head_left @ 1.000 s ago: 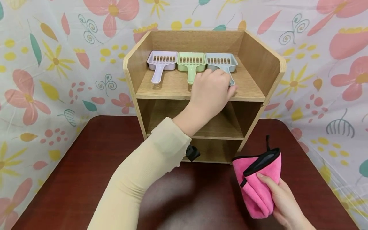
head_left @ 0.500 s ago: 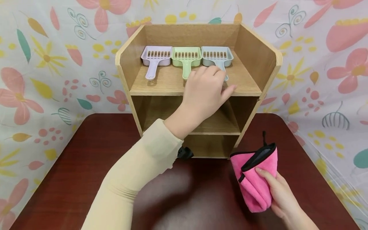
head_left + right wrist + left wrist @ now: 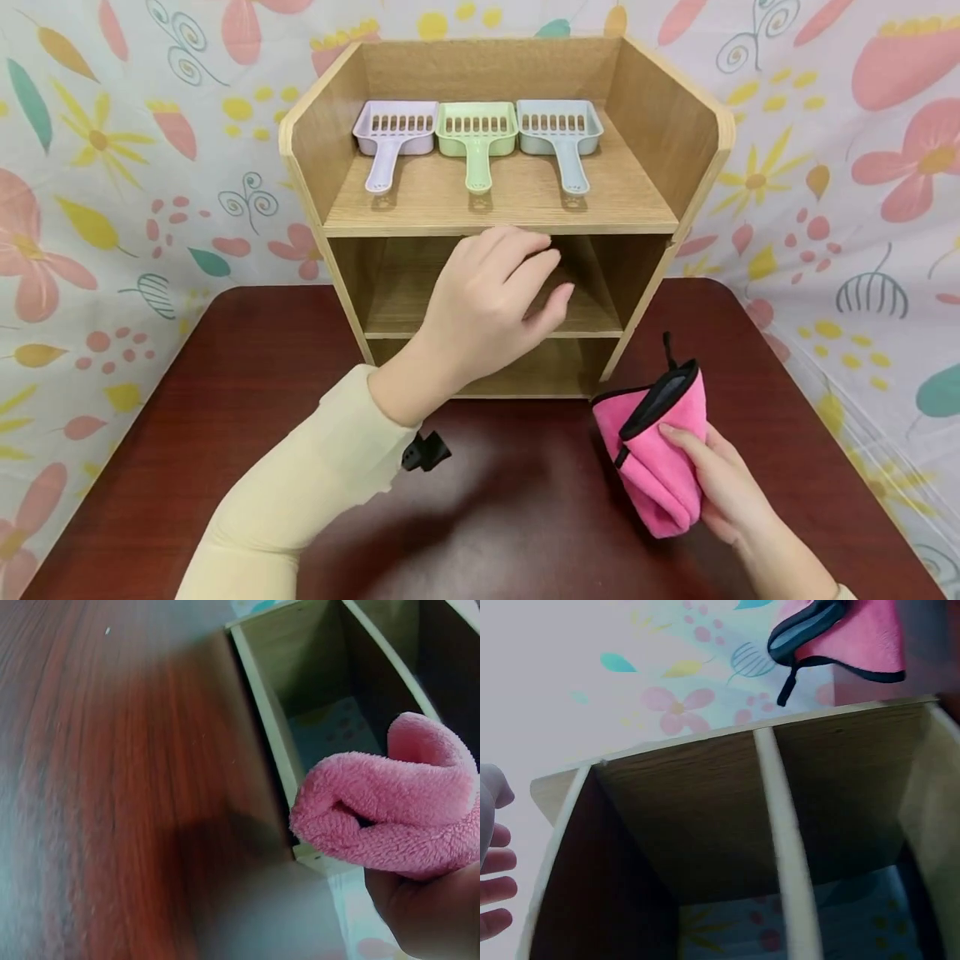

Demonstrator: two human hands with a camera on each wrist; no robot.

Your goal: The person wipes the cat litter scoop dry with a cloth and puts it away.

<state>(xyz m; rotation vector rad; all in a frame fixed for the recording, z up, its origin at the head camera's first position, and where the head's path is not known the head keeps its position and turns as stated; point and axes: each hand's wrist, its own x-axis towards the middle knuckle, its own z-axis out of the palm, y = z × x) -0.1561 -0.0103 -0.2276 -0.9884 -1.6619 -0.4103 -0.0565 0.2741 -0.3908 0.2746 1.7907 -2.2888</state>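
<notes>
My left hand (image 3: 487, 300) hovers in front of the middle compartment of the wooden shelf (image 3: 663, 125), fingers loosely bent and nothing in them. In the left wrist view its fingertips (image 3: 499, 885) show at the left edge. A folded pink plush cloth (image 3: 660, 483) with black edging and a small black loop is held by my right hand (image 3: 723, 483), thumb on top, at the right of the shelf. Along the top shelf lie a lilac litter scoop (image 3: 396, 129), a green litter scoop (image 3: 477, 129) and a blue litter scoop (image 3: 562, 129), handles toward me.
The shelf stands at the back of a dark red wooden table (image 3: 540, 517). Raised side panels and a back panel enclose its top. A floral curtain (image 3: 135, 225) hangs behind and on both sides. A black wrist-worn device (image 3: 425, 451) sticks out from the left sleeve.
My left hand has drawn back from the blue scoop's handle, down and to the left. The blue scoop now stands fully in view. The right hand still grips the pink cloth.
</notes>
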